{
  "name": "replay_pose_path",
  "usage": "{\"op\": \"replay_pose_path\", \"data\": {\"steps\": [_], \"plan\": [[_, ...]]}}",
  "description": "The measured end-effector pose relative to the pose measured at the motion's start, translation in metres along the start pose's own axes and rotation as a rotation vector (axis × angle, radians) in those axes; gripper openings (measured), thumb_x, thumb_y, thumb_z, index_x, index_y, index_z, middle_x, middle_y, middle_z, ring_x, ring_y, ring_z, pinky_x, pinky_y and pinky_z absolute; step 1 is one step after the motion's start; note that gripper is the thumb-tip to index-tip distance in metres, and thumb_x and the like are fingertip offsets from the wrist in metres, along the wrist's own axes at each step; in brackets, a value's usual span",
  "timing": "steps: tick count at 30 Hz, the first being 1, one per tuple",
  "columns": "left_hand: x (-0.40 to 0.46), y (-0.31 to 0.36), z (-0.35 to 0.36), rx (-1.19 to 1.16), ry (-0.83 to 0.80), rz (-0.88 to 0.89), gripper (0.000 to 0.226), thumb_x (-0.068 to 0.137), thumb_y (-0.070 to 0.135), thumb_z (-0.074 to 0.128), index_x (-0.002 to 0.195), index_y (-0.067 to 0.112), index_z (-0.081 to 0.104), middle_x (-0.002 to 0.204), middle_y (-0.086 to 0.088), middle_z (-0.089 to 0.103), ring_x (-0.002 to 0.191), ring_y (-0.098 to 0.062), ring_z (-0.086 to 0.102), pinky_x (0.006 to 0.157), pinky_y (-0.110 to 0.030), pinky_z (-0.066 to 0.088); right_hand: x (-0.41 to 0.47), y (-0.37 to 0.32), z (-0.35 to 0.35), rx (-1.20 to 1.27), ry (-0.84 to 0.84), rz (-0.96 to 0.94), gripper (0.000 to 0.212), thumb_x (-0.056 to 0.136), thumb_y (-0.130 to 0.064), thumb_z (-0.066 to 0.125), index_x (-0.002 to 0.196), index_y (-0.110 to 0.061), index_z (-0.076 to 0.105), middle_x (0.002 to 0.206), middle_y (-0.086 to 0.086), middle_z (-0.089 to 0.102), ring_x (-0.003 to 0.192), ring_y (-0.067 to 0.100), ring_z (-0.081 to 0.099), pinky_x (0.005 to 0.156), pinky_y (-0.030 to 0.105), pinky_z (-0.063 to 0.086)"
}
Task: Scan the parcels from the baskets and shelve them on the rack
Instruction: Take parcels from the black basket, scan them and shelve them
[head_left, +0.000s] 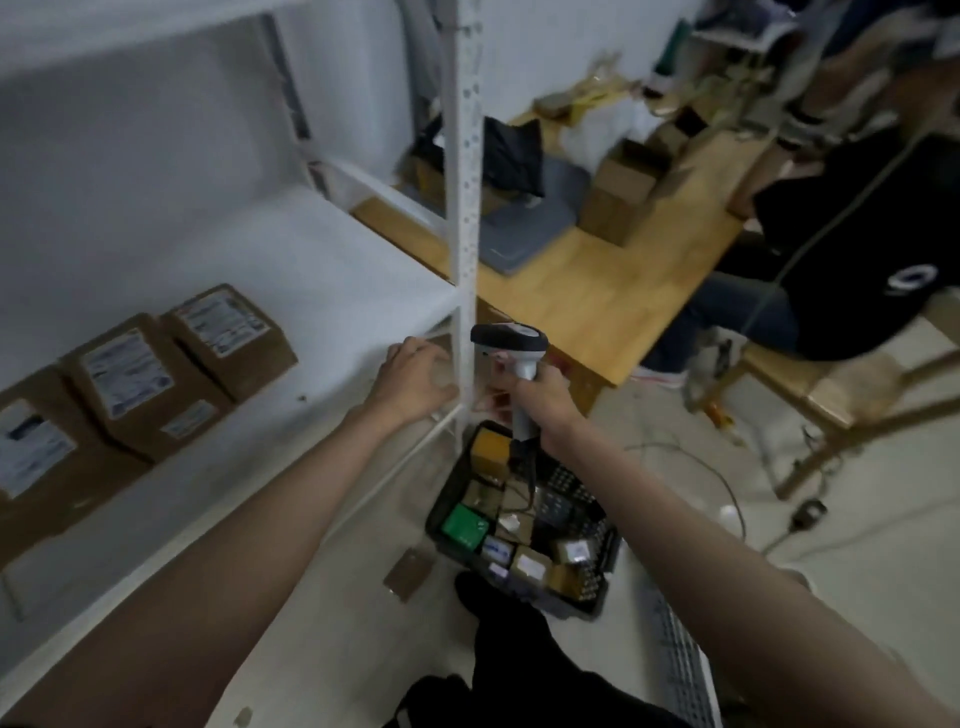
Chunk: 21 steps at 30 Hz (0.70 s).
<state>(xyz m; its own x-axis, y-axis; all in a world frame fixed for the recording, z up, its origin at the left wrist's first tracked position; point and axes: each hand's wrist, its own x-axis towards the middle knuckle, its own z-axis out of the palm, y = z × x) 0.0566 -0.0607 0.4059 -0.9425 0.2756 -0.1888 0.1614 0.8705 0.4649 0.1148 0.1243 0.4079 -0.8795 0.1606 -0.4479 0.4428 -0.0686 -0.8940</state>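
A white handheld scanner (511, 358) is gripped by the right hand (540, 397), the fingers curled round its handle and the dark-topped head pointing left, just beside the rack's perforated upright (466, 218). A dark cable is seen trailing from the handle's base down toward the basket (524, 525).

The left hand (413, 382) is held at the front right corner of the rack's shelf (322, 280), fingers loosely bent and close to the upright — whether anything is pinched there cannot be told, as the frame is blurred and the fingertips are hidden against the post.

Three brown parcels (140, 379) with white labels are seen in a row on the left part of the shelf, touching or nearly touching one another. The black slatted basket is set on the floor below the hands, filled with small parcels, among them a green one (464, 526). A flat brown piece (409, 573) lies on the floor just left of the basket. Beyond the upright a wooden table (597, 291) is seen, with cardboard boxes on it — a seated person in dark clothing (857, 249) is at its far side.
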Motion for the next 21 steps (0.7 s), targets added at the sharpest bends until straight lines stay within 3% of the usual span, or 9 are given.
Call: {"op": "replay_pose_path", "data": {"steps": [5,9,18,21], "plan": [[-0.009,0.048,0.044,0.031,-0.159,0.092,0.046,0.089,0.040,0.069,0.129,0.019,0.061,0.139,-0.009,0.046,0.135,-0.030,0.039,0.111,-0.039,0.036,-0.040,0.039,-0.064,0.064,0.148,0.057,0.007,0.094,-0.005,0.065,0.101,-0.005,0.066,0.084,0.016,0.069,0.071,0.027,0.067,0.070,0.045,0.059],[-0.014,0.090,0.081,0.065,-0.247,0.188,0.040,0.092,0.039,0.068,0.127,0.020,0.063,0.136,-0.007,0.049,0.133,-0.027,0.042,0.109,-0.040,0.039,-0.069,0.058,-0.116,0.112,0.296,0.069,0.010,0.093,-0.004,0.063,0.100,-0.009,0.067,0.085,0.013,0.070,0.071,0.024,0.067,0.063,0.035,0.060],[-0.023,0.180,0.165,0.084,-0.401,0.302,0.035,0.094,0.036,0.066,0.125,0.018,0.065,0.131,-0.007,0.052,0.128,-0.026,0.045,0.101,-0.035,0.039,-0.113,0.101,-0.222,0.264,0.458,0.137,0.024,0.094,-0.004,0.062,0.118,0.000,0.063,0.094,0.016,0.068,0.082,0.026,0.065,0.075,0.037,0.057],[-0.024,0.199,0.195,0.116,-0.468,0.285,0.036,0.095,0.036,0.066,0.127,0.019,0.063,0.134,-0.008,0.051,0.130,-0.027,0.045,0.105,-0.040,0.041,-0.114,0.120,-0.252,0.293,0.478,0.175,0.021,0.095,-0.003,0.061,0.115,-0.001,0.064,0.089,0.014,0.068,0.073,0.022,0.065,0.062,0.029,0.056]]}}
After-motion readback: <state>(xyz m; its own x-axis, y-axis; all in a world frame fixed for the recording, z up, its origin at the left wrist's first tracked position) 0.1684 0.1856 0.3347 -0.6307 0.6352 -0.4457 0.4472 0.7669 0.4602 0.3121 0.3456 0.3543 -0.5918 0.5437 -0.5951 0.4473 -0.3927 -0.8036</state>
